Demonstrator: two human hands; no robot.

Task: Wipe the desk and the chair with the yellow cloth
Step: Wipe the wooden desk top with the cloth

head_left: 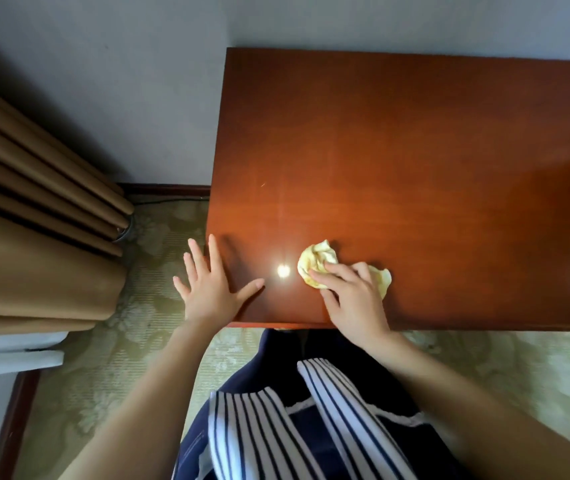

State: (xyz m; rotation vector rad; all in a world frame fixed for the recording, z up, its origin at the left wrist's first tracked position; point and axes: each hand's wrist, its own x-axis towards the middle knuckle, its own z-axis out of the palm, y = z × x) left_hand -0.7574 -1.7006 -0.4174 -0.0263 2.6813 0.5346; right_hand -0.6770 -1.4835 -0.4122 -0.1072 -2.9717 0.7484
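Note:
A glossy red-brown wooden desk (397, 150) fills the upper right of the head view. The crumpled yellow cloth (318, 259) lies on its top close to the front edge. My right hand (352, 296) presses down on the cloth, fingers lying over it and slightly bent. My left hand (212, 284) rests flat at the desk's front left corner with its fingers spread; the thumb lies on the wood and the fingers reach past the left edge. No chair is in view.
Brown curtains (34, 220) hang at the left, over a patterned green carpet (138, 341). A grey wall (120, 81) stands behind the desk. A bright light reflection (283, 270) shines on the desktop between my hands.

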